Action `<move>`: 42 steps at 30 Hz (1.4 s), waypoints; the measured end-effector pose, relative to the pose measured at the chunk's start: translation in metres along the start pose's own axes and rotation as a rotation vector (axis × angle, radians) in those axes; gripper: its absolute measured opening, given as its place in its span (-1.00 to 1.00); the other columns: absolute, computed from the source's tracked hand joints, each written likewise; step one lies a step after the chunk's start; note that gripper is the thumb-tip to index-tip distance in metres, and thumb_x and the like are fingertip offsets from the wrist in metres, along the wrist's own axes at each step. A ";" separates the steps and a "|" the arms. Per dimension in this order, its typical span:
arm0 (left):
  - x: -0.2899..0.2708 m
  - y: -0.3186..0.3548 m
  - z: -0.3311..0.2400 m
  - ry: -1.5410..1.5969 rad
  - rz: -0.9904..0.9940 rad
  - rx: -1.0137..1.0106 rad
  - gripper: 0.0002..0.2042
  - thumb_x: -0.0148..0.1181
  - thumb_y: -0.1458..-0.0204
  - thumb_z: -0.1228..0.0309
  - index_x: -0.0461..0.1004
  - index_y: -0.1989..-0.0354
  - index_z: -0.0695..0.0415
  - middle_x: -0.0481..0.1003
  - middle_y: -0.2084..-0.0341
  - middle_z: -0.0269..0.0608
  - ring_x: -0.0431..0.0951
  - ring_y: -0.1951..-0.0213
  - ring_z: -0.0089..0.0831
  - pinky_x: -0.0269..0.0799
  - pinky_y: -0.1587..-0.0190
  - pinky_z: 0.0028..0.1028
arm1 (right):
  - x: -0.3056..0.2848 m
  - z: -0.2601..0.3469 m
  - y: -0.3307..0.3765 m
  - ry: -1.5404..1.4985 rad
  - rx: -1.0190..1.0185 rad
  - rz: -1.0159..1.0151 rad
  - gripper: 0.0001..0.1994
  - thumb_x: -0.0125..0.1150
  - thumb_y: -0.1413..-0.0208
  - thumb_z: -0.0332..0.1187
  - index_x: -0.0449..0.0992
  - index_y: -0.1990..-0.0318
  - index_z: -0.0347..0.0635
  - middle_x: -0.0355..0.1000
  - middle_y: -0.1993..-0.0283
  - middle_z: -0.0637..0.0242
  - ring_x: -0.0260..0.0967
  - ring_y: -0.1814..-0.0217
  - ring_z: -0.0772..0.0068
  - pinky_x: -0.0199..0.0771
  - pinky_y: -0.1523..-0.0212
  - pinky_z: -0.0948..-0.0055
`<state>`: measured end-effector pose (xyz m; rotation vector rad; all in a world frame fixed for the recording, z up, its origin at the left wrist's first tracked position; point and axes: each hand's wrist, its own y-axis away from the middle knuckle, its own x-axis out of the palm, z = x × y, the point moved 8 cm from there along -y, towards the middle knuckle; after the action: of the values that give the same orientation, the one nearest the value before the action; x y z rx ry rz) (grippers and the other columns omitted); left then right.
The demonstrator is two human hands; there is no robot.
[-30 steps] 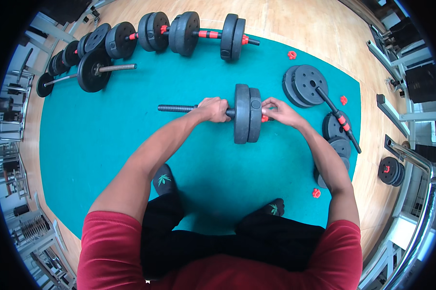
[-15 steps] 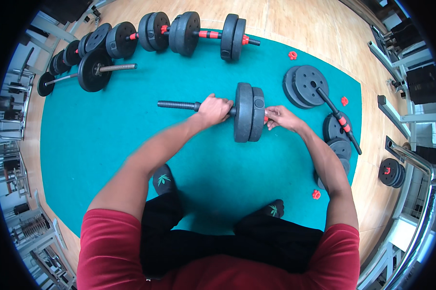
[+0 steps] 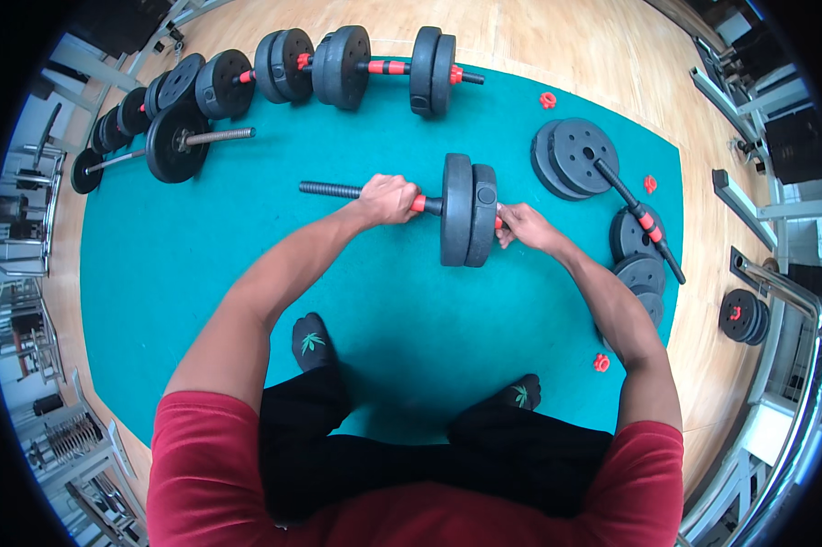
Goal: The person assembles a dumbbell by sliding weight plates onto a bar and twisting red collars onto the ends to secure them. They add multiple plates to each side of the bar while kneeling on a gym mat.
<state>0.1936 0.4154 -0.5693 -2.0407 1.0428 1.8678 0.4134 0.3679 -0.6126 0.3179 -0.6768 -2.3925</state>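
Observation:
In front of me is a dumbbell bar [image 3: 329, 190] with a bare threaded left end and a red and black grip. Two dark grey weight plates [image 3: 469, 210] sit side by side on its right end. My left hand [image 3: 388, 199] is wrapped round the bar, left of the plates. Fingers of my right hand [image 3: 523, 226] close on a red spinlock nut [image 3: 498, 221] against the outer plate; they hide most of it. Whether the plates touch the mat is hard to tell.
A green mat [image 3: 201, 273] lies on a wooden floor. Assembled dumbbells [image 3: 388, 68] line its far left edge. On the right are loose plates [image 3: 586, 157], another bar [image 3: 643, 219] and red nuts [image 3: 548, 100]. Gym machines [image 3: 775, 310] stand around.
My left hand has slid left along the bar, away from the plates, uncovering part of the red grip. My right hand stays at the nut, its fingers slightly shifted.

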 end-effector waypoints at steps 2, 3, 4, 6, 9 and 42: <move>0.003 0.006 0.005 -0.108 -0.193 0.014 -0.77 0.25 0.09 0.27 0.49 0.30 0.11 0.54 0.51 -0.19 0.58 0.40 -0.14 0.47 0.26 -0.19 | 0.008 -0.004 -0.005 -0.112 0.102 0.003 -0.47 -0.17 -0.35 0.03 0.44 0.17 -0.40 0.45 0.33 0.21 0.49 0.29 0.37 0.60 0.18 0.37; 0.007 0.009 0.008 -0.160 -0.290 0.021 -0.73 0.26 0.11 0.27 0.47 0.25 0.11 0.52 0.53 -0.23 0.57 0.38 -0.12 0.46 0.21 -0.18 | 0.011 -0.007 -0.008 -0.173 0.176 0.024 -0.45 -0.17 -0.35 0.04 0.43 0.15 -0.41 0.45 0.31 0.19 0.50 0.27 0.36 0.60 0.18 0.35; 0.009 0.011 0.007 -0.143 -0.296 0.030 -0.70 0.26 0.10 0.27 0.45 0.20 0.10 0.50 0.51 -0.22 0.56 0.36 -0.11 0.45 0.16 -0.17 | 0.013 -0.011 -0.008 -0.234 0.251 0.046 -0.44 -0.18 -0.34 0.06 0.42 0.12 -0.41 0.45 0.28 0.18 0.50 0.26 0.35 0.60 0.17 0.34; 0.012 0.012 0.005 -0.109 -0.309 0.047 -0.63 0.27 0.10 0.28 0.42 0.10 0.08 0.47 0.48 -0.21 0.55 0.31 -0.08 0.43 0.07 -0.15 | 0.010 -0.006 -0.006 -0.180 0.219 0.092 -0.47 -0.15 -0.34 0.05 0.37 0.06 -0.37 0.44 0.21 0.14 0.49 0.23 0.34 0.59 0.16 0.33; -0.013 0.012 -0.004 0.128 -0.215 0.131 -0.53 0.29 0.12 0.27 0.37 -0.01 0.08 0.49 0.37 -0.14 0.55 0.23 -0.09 0.42 0.05 -0.17 | 0.008 0.012 0.005 -0.085 0.111 -0.022 -0.56 -0.09 -0.33 -0.01 0.30 -0.01 -0.29 0.45 0.13 0.11 0.49 0.15 0.30 0.57 0.14 0.30; 0.014 -0.014 0.010 0.305 0.460 -0.024 -0.70 0.31 0.11 0.12 0.60 0.33 0.08 0.61 0.42 -0.13 0.61 0.31 -0.16 0.50 0.21 -0.22 | 0.003 0.050 0.019 0.327 -0.372 -0.161 -0.63 0.24 -0.13 -0.35 0.28 -0.02 -0.26 0.46 0.10 0.17 0.44 0.07 0.39 0.45 0.13 0.37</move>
<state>0.1934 0.4261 -0.5891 -2.2993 1.6993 1.7883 0.4014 0.3729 -0.5609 0.6017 -0.0555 -2.4735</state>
